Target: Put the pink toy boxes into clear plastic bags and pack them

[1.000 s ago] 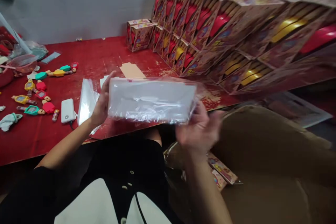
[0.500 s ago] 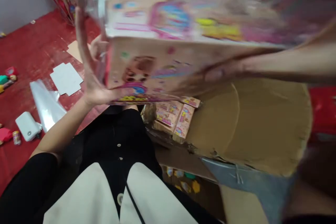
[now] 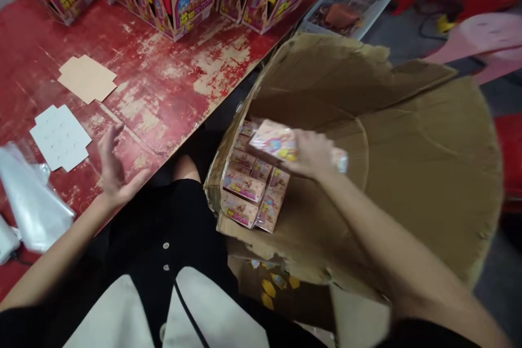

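R hand [image 3: 313,153] w/ pkg [image 3: 272,140] (L hand [image 3: 114,175] splayed).

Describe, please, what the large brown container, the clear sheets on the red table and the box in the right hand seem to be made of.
Brown container: cardboard, it seems, matte, with creases and ragged edges.
Clear sheets: probably glossy plastic film, translucent with bright highlights.
Box in the right hand: likely printed card, given its patterned flat faces; blur leaves its finish open.
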Tool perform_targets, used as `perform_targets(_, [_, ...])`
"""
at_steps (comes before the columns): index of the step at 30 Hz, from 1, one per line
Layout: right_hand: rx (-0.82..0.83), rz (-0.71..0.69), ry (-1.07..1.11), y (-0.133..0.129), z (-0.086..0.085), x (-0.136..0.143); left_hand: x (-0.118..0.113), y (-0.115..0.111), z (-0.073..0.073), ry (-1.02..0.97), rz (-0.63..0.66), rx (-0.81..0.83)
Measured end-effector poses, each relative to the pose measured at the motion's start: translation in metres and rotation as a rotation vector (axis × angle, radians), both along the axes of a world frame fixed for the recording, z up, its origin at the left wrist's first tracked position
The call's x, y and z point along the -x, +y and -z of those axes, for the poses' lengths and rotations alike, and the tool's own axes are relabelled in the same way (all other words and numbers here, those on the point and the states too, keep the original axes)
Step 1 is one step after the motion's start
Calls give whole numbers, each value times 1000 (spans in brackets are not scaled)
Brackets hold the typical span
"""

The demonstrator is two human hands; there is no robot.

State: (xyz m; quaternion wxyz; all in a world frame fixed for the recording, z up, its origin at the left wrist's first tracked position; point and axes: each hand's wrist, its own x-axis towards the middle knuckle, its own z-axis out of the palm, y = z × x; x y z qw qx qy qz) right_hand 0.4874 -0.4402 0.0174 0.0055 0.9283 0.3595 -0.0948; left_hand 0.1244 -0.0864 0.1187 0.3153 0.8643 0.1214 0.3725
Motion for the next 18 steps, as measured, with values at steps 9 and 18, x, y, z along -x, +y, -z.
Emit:
perform_targets(9, [-34, -40, 464, 62, 163, 29, 75, -4, 18, 109, -285, -16])
perform_targets(18, [-315, 75, 303, 80, 109, 27, 57, -21, 27, 310, -281, -17])
